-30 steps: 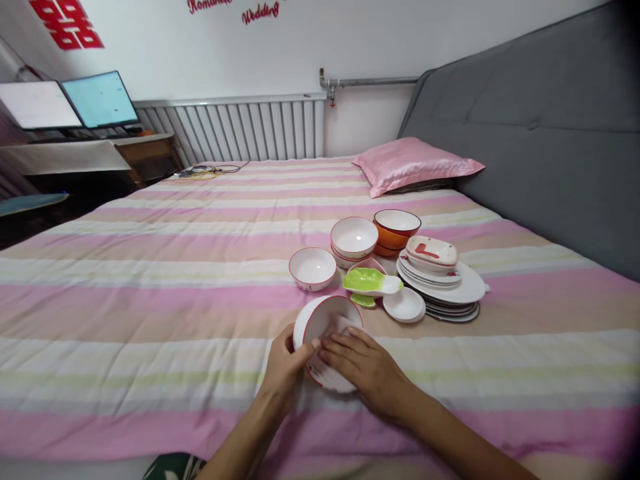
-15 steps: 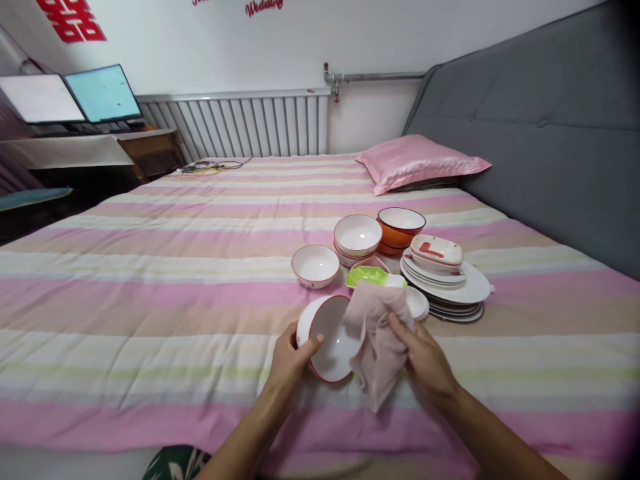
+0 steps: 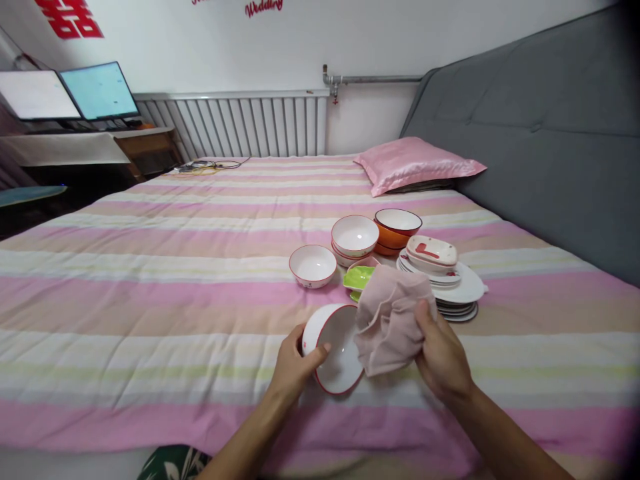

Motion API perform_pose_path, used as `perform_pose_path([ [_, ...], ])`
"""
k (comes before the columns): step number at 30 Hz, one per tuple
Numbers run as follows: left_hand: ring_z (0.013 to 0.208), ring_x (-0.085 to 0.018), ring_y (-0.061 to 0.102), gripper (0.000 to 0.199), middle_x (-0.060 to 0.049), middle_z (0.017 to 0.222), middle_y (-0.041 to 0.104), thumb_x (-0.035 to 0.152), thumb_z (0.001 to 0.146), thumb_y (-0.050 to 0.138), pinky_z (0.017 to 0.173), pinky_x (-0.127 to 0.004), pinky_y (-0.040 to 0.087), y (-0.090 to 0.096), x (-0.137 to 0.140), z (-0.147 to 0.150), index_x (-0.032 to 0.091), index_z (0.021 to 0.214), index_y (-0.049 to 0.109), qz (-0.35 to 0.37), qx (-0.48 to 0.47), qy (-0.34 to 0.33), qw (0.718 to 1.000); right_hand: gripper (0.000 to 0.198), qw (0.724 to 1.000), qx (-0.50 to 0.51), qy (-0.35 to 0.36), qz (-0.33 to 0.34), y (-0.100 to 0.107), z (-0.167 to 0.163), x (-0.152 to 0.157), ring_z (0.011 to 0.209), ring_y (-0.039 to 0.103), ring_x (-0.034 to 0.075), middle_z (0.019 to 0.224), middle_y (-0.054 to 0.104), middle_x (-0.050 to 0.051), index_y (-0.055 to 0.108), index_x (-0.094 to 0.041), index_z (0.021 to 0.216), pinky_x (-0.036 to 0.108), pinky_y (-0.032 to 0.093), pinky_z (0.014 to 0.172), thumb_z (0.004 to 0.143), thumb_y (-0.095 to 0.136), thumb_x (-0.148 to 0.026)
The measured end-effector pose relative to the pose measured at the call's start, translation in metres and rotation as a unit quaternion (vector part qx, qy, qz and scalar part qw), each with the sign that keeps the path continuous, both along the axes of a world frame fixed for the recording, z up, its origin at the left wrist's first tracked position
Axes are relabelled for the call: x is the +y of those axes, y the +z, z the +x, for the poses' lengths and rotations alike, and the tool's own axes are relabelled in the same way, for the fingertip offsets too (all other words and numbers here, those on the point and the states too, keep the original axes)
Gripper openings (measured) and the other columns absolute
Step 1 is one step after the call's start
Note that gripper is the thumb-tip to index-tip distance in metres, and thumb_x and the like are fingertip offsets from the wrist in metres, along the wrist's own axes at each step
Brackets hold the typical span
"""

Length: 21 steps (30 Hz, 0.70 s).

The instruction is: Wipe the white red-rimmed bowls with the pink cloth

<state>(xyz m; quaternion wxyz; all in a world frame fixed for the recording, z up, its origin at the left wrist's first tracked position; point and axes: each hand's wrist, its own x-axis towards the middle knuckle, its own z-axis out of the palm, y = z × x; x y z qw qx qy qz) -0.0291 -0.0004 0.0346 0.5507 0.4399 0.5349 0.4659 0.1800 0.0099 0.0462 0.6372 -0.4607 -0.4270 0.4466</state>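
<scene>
My left hand grips a white bowl with a red rim, thumb inside and the other fingers around its outer wall. The bowl is tilted on its side, its mouth facing right. In my right hand is a crumpled pale pink cloth, held at the bowl's right edge; I cannot tell whether cloth and bowl touch. Just beyond, a similar bowl sits upright on the bed, beside a stack of such bowls. A green leaf-shaped dish is partly hidden by the cloth.
Orange bowls stand stacked behind. To the right, a pile of plates carries small rectangular dishes. All rest on a striped bedspread. A pink pillow lies against the grey headboard; cables lie at the far edge.
The cloth in my right hand has moved right and bunched up, covering more of the green dish's right end. My left hand and the bowl have shifted slightly right and toward me.
</scene>
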Motion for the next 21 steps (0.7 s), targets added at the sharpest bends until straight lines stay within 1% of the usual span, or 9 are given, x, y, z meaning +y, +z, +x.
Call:
perform_pose_path([
  [4, 0.085, -0.027, 0.062, 0.053, -0.012, 0.096, 0.069, 0.037, 0.060, 0.071, 0.069, -0.031, 0.049, 0.003, -0.002, 0.002, 0.011, 0.105, 0.062, -0.013, -0.021, 0.006, 1.000, 0.033, 0.985, 0.157, 0.016, -0.065, 0.009, 0.013, 0.014, 0.089, 0.068, 0.021, 0.101, 0.070, 0.005, 0.062, -0.024, 0.104, 0.038, 0.058, 0.075, 0.084, 0.055, -0.049],
  [8, 0.087, -0.027, 0.062, 0.053, -0.013, 0.098, 0.068, 0.036, 0.062, 0.070, 0.071, -0.032, 0.048, 0.004, -0.003, 0.003, 0.010, 0.107, 0.060, -0.016, -0.015, -0.004, 1.000, 0.033, 0.985, 0.169, -0.008, -0.041, 0.017, 0.027, 0.019, 0.088, 0.068, 0.021, 0.099, 0.070, 0.005, 0.062, -0.025, 0.105, 0.039, 0.058, 0.074, 0.084, 0.054, -0.050],
  [11, 0.086, -0.027, 0.062, 0.050, -0.012, 0.097, 0.068, 0.035, 0.061, 0.069, 0.071, -0.033, 0.048, 0.004, -0.003, 0.003, 0.011, 0.104, 0.061, -0.011, -0.004, -0.004, 1.000, 0.039, 0.993, 0.115, -0.035, 0.014, 0.015, 0.030, 0.018, 0.094, 0.066, 0.022, 0.102, 0.068, 0.005, 0.060, -0.027, 0.111, 0.040, 0.057, 0.077, 0.086, 0.047, -0.055],
  [14, 0.086, -0.027, 0.062, 0.046, -0.010, 0.093, 0.068, 0.034, 0.060, 0.069, 0.071, -0.032, 0.047, 0.004, -0.002, 0.003, 0.012, 0.100, 0.062, -0.003, 0.005, -0.003, 1.000, 0.044, 0.992, -0.066, 0.024, 0.104, 0.007, 0.021, 0.014, 0.099, 0.064, 0.022, 0.107, 0.066, 0.007, 0.055, -0.027, 0.120, 0.041, 0.055, 0.081, 0.092, 0.034, -0.055],
  [15, 0.085, -0.027, 0.061, 0.045, -0.010, 0.092, 0.068, 0.033, 0.060, 0.069, 0.071, -0.032, 0.047, 0.003, -0.002, 0.003, 0.013, 0.100, 0.062, 0.001, 0.010, -0.006, 1.000, 0.047, 0.973, -0.165, 0.085, 0.136, 0.003, 0.015, 0.013, 0.103, 0.062, 0.022, 0.112, 0.064, 0.009, 0.051, -0.026, 0.125, 0.042, 0.053, 0.086, 0.094, 0.028, -0.054],
  [17, 0.081, -0.025, 0.060, 0.043, -0.007, 0.087, 0.067, 0.031, 0.059, 0.068, 0.068, -0.030, 0.046, 0.002, 0.000, 0.002, 0.013, 0.098, 0.063, 0.014, 0.033, -0.018, 0.999, 0.050, 0.945, -0.243, 0.153, 0.158, -0.004, 0.001, 0.011, 0.112, 0.056, 0.026, 0.120, 0.061, 0.011, 0.049, -0.024, 0.128, 0.045, 0.045, 0.097, 0.088, 0.046, -0.054],
  [19, 0.076, -0.022, 0.058, 0.041, -0.005, 0.083, 0.066, 0.028, 0.057, 0.069, 0.065, -0.028, 0.044, 0.000, 0.000, 0.001, 0.013, 0.095, 0.062, 0.037, 0.073, -0.034, 0.996, 0.068, 0.831, -0.436, 0.188, 0.290, -0.009, -0.014, 0.010, 0.126, 0.042, 0.031, 0.132, 0.051, 0.014, 0.041, -0.021, 0.135, 0.053, 0.032, 0.105, 0.083, 0.043, -0.065],
  [20, 0.074, -0.021, 0.057, 0.040, -0.004, 0.081, 0.065, 0.026, 0.056, 0.070, 0.064, -0.027, 0.044, 0.000, 0.000, 0.000, 0.013, 0.093, 0.062, 0.049, 0.093, -0.041, 0.994, 0.074, 0.788, -0.491, 0.176, 0.329, -0.010, -0.019, 0.010, 0.130, 0.035, 0.032, 0.137, 0.044, 0.016, 0.037, -0.020, 0.138, 0.056, 0.027, 0.107, 0.082, 0.039, -0.068],
  [21, 0.072, -0.020, 0.056, 0.039, -0.003, 0.080, 0.065, 0.024, 0.055, 0.070, 0.064, -0.027, 0.044, -0.001, 0.000, 0.000, 0.014, 0.091, 0.061, 0.059, 0.111, -0.047, 0.991, 0.078, 0.760, -0.517, 0.172, 0.353, -0.010, -0.023, 0.009, 0.132, 0.031, 0.033, 0.140, 0.039, 0.018, 0.032, -0.019, 0.140, 0.056, 0.025, 0.107, 0.081, 0.036, -0.070],
])
